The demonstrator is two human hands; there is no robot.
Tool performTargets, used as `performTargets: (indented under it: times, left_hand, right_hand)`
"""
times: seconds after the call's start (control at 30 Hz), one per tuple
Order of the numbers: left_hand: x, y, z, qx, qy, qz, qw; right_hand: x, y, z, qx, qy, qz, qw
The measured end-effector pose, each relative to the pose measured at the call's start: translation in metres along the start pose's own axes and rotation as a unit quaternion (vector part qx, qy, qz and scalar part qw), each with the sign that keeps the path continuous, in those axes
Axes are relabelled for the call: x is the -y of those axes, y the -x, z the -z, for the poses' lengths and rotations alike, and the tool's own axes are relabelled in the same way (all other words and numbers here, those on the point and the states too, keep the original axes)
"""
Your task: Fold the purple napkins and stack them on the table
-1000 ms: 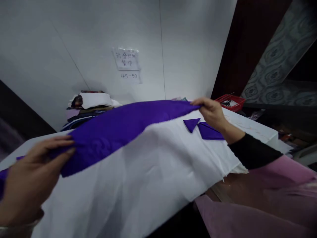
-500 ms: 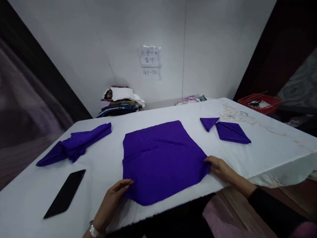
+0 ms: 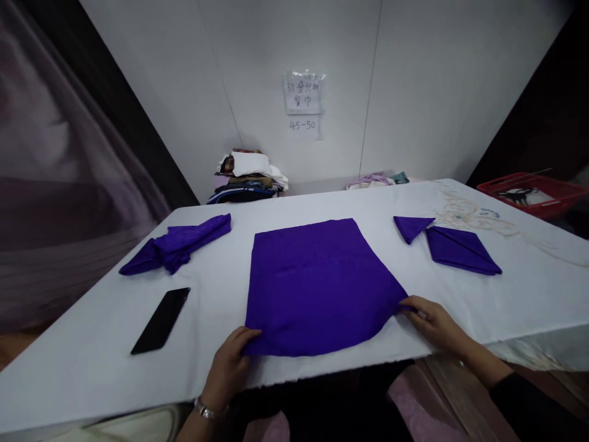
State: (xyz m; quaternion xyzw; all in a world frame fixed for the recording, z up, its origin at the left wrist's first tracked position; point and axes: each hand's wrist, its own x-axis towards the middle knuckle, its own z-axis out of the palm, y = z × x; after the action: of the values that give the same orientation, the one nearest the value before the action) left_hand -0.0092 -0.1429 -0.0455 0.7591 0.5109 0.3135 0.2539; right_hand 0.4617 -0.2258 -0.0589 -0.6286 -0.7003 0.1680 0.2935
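A purple cloth napkin (image 3: 317,285) lies spread out on the white tablecloth (image 3: 216,270) before me. My left hand (image 3: 231,362), with a watch at the wrist, pinches its near left corner. At the near right corner, my right hand (image 3: 430,319) grips the fabric between thumb and fingers. The near edge bows toward me between the two hands, and the far edge lies flat. To the right rest a folded purple triangle (image 3: 413,228) and a larger folded purple napkin (image 3: 462,250). A crumpled purple cloth (image 3: 177,244) lies to the left.
A black phone-like slab (image 3: 161,321) lies left of my left hand. Stacked clothes (image 3: 248,178) stand at the back by the wall, with more fabric (image 3: 375,180) further right. A red basket (image 3: 534,191) is at the far right. A handwritten sign (image 3: 304,98) hangs on the wall.
The napkin has been pulled flatter and its left side straighter, with both hands still on its near corners. The view has swung left, so everything appears shifted right.
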Motion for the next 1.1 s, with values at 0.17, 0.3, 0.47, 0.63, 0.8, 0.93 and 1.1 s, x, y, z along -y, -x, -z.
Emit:
performTargets:
  times: [0.17, 0.3, 0.47, 0.63, 0.8, 0.93, 1.1]
  left_hand:
    - [-0.023, 0.009, 0.031, 0.089, 0.042, 0.059, 0.993]
    - [-0.039, 0.007, 0.059, 0.168, 0.068, 0.124, 0.976]
    - [-0.04, -0.029, 0.067, 0.106, 0.114, 0.179, 0.971]
    - [-0.021, -0.103, 0.043, -0.019, 0.147, 0.247, 0.958]
    - [0.011, -0.174, 0.011, -0.077, 0.07, 0.291, 0.951]
    - [0.03, -0.205, -0.003, -0.088, 0.025, 0.291, 0.952]
    - [0.044, -0.23, -0.008, -0.112, -0.032, 0.264, 0.957]
  right_hand:
    - [0.027, 0.011, 0.023, 0.047, -0.079, -0.093, 0.991]
    - [0.036, 0.016, 0.038, 0.079, -0.136, -0.152, 0.976]
    - [0.027, -0.031, 0.045, 0.039, -0.154, -0.137, 0.978]
    - [0.002, -0.131, 0.023, -0.072, -0.101, -0.127, 0.984]
    - [-0.018, -0.209, -0.019, -0.088, -0.002, -0.188, 0.978]
    - [-0.027, -0.235, -0.038, -0.089, 0.022, -0.2, 0.975]
    - [-0.036, -0.252, -0.04, -0.101, 0.048, -0.206, 0.972]
